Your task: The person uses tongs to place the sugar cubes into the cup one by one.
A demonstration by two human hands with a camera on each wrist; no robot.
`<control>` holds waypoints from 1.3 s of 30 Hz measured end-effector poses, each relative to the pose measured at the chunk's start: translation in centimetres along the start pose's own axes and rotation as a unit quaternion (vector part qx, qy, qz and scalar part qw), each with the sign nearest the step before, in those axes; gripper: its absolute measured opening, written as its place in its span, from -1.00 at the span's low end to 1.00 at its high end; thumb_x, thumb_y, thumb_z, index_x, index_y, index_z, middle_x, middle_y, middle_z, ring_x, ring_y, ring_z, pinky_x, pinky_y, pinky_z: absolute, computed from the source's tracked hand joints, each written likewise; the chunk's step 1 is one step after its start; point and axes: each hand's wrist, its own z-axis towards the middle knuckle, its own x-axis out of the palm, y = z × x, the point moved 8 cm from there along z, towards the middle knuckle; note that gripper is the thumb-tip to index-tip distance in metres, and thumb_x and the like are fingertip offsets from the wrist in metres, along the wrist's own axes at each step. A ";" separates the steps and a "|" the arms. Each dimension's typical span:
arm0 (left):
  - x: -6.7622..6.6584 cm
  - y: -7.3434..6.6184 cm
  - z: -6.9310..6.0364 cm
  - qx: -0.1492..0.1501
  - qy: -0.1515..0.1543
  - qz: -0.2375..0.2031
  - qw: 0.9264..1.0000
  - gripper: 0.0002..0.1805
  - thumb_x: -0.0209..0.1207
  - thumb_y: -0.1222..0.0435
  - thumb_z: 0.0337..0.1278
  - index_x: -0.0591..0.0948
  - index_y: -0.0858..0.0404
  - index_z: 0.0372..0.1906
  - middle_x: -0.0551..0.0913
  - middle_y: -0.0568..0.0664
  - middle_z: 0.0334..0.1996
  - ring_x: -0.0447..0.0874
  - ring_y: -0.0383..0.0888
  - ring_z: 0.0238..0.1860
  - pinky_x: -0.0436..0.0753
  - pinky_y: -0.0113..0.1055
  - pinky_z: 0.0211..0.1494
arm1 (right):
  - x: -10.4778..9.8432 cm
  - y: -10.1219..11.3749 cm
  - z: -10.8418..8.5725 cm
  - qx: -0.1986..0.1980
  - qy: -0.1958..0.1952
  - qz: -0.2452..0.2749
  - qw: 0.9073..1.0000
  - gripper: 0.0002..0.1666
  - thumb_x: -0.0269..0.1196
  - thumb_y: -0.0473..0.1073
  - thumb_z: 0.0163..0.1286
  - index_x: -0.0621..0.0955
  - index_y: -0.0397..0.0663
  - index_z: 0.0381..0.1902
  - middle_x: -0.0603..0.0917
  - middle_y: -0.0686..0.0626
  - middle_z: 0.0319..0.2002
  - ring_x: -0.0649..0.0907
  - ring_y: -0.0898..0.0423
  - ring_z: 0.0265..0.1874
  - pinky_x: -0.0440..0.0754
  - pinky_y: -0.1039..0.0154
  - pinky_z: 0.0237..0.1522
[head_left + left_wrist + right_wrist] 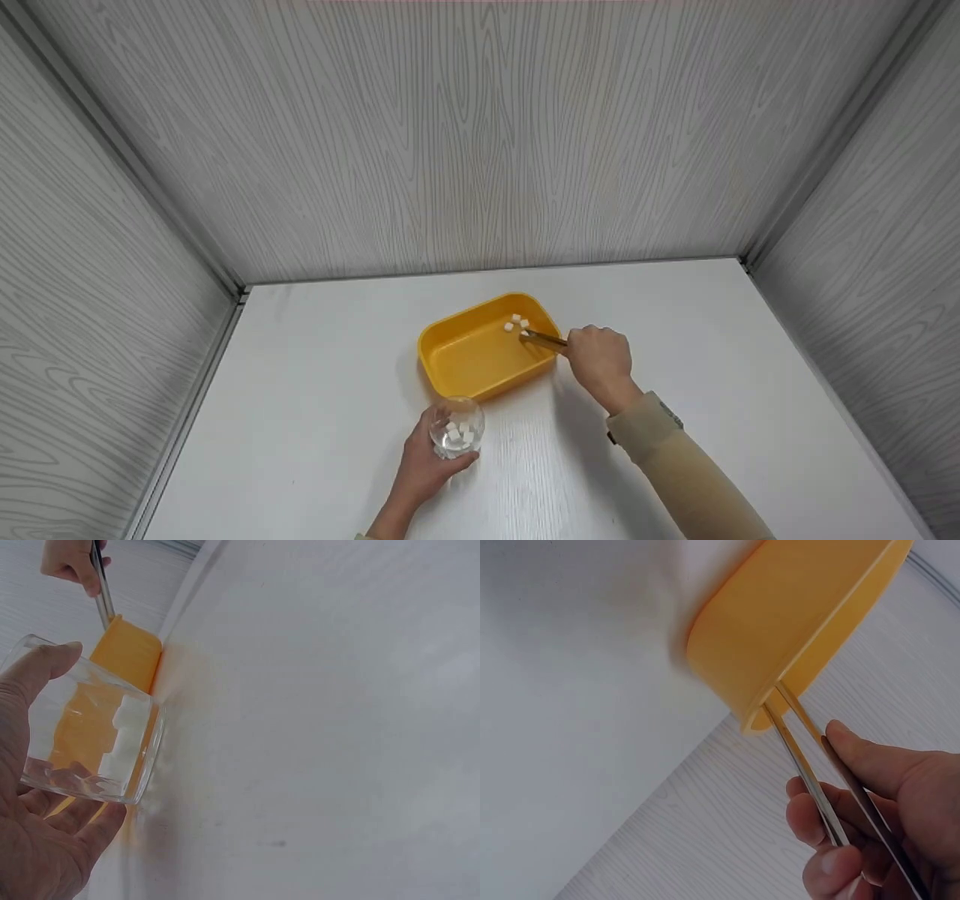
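Gripping the glass in my left hand, I have thumb and fingers on opposite sides, probably to steady it while leaving its mouth uncovered; white cubes lie inside. It is just beside the tray, at its near edge, handy for both hands. My right hand grasps the tongs, thumb against 1 arm, fingers against the other, likely for an easy squeeze. Their tips reach inside the tray near 3 loose cubes; whether they pinch another, I cannot tell.
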 end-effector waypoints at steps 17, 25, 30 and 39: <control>0.0 0.1 0.0 -0.018 -0.002 0.005 1.000 0.12 0.58 0.11 -0.33 0.22 0.32 0.41 0.43 0.18 0.30 0.37 0.14 0.32 0.31 0.03 0.42 | -4.2 0.5 -2.5 -0.007 -0.044 0.078 0.996 -0.57 0.43 0.13 0.17 0.71 -0.12 -0.56 0.43 0.03 -0.76 0.37 0.11 -0.82 0.40 0.19 -0.84; 0.1 0.2 0.2 -0.025 -0.002 0.005 1.000 0.10 0.58 0.12 -0.32 0.23 0.32 0.40 0.44 0.19 0.29 0.38 0.14 0.32 0.31 0.04 0.42 | -6.8 1.6 -4.9 -0.051 -0.085 0.107 0.989 -0.63 0.43 0.10 0.17 0.67 -0.01 -0.64 0.34 0.10 -0.76 0.30 0.17 -0.81 0.28 0.29 -0.83; 0.1 0.3 0.2 -0.023 0.001 0.004 1.000 0.10 0.58 0.11 -0.31 0.23 0.31 0.40 0.45 0.18 0.28 0.39 0.14 0.31 0.32 0.04 0.42 | -8.3 2.1 -6.4 -0.071 -0.094 0.120 0.986 -0.65 0.44 0.10 0.16 0.65 0.05 -0.65 0.32 0.15 -0.74 0.30 0.21 -0.79 0.28 0.31 -0.80; 0.1 0.3 0.2 -0.021 0.003 0.011 1.000 0.09 0.57 0.09 -0.30 0.24 0.32 0.39 0.45 0.19 0.28 0.40 0.15 0.30 0.33 0.04 0.41 | -9.6 3.2 -8.5 -0.101 -0.087 0.125 0.983 -0.71 0.44 0.08 0.16 0.67 0.11 -0.61 0.38 0.22 -0.70 0.33 0.27 -0.76 0.26 0.39 -0.77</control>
